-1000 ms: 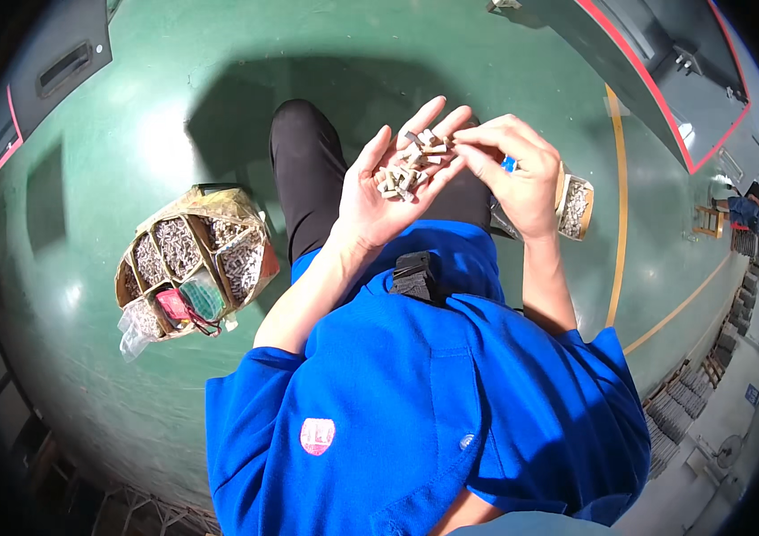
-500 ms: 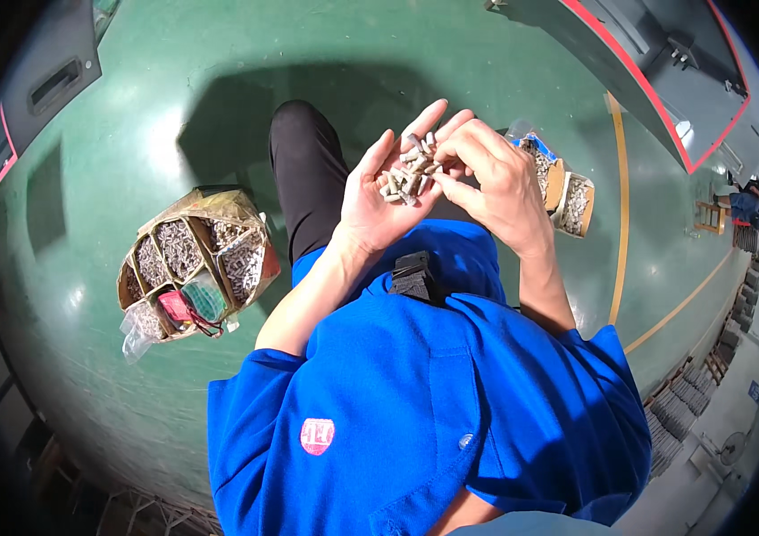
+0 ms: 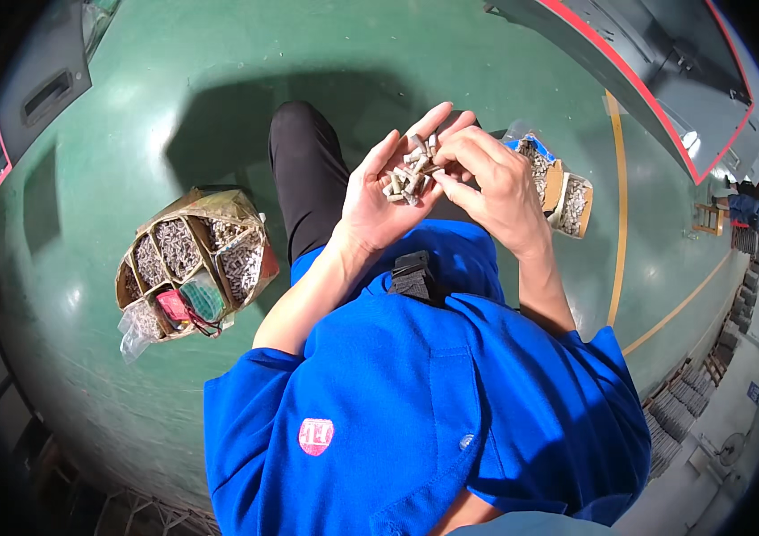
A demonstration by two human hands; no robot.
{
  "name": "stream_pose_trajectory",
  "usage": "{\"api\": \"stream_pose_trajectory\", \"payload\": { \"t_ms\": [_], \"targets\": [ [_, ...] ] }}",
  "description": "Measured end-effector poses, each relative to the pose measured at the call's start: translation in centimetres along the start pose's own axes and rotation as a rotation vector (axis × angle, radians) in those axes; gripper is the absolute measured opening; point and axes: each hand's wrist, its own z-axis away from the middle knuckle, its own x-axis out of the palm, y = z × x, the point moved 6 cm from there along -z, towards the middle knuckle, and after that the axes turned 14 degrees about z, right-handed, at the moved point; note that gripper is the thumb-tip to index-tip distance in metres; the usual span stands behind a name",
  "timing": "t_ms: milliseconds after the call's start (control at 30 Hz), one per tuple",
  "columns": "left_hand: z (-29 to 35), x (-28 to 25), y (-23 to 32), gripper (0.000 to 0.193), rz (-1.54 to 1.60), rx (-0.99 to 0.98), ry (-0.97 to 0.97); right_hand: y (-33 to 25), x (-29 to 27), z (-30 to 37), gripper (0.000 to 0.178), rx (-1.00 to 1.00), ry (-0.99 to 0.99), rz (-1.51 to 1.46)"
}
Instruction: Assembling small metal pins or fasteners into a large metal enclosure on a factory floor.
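My left hand is palm up and cupped, with its fingers pointing away from me. A loose heap of small beige-grey cylindrical pieces, like short plugs or dowels, rests in its palm. Over the heap's right side, my right hand has its thumb and forefinger pinched on one of these pieces. Its other fingers are curled, and what they may hold is hidden.
On the green floor to the left stands a divided cardboard box of small parts, with a red item in one compartment. Two smaller part-filled boxes stand at the right. Red-edged grey machines flank the floor; a person is far right.
The pieces in my left palm have shifted and lie a little more spread out. My right fingertips have moved only slightly at the heap's edge.
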Motion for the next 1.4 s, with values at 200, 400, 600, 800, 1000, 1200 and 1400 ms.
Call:
{"api": "stream_pose_trajectory", "payload": {
  "t_ms": [200,400,600,800,1000,1200,1400],
  "targets": [
    [0.0,-0.2,0.2,0.054,-0.027,0.058,-0.014,0.3,0.0,0.1,0.012,0.013,-0.009,-0.096],
    [0.1,-0.2,0.1,0.054,0.022,0.098,0.009,0.6,-0.7,0.0,0.014,0.099,0.039,-0.168],
    [0.1,0.0,-0.2,0.058,0.14,0.037,-0.042,0.5,-0.4,0.0,0.016,0.065,0.006,-0.189],
    [0.2,0.3,-0.1,0.059,0.067,0.078,-0.023,0.6,-0.7,-0.2,0.015,0.056,0.051,-0.188],
    [0.3,0.6,-0.2,0.058,0.059,0.039,-0.026,1.0,-1.2,-0.3,0.012,0.151,0.111,-0.297],
    [0.5,0.0,-0.4,0.055,0.057,0.036,0.055,-1.5,-0.9,-0.8,0.013,-0.078,0.055,-0.169],
    [0.6,-0.2,-0.2,0.054,0.029,0.055,0.078,-0.9,-1.0,-0.7,0.016,-0.124,-0.002,-0.006]
  ]
}}
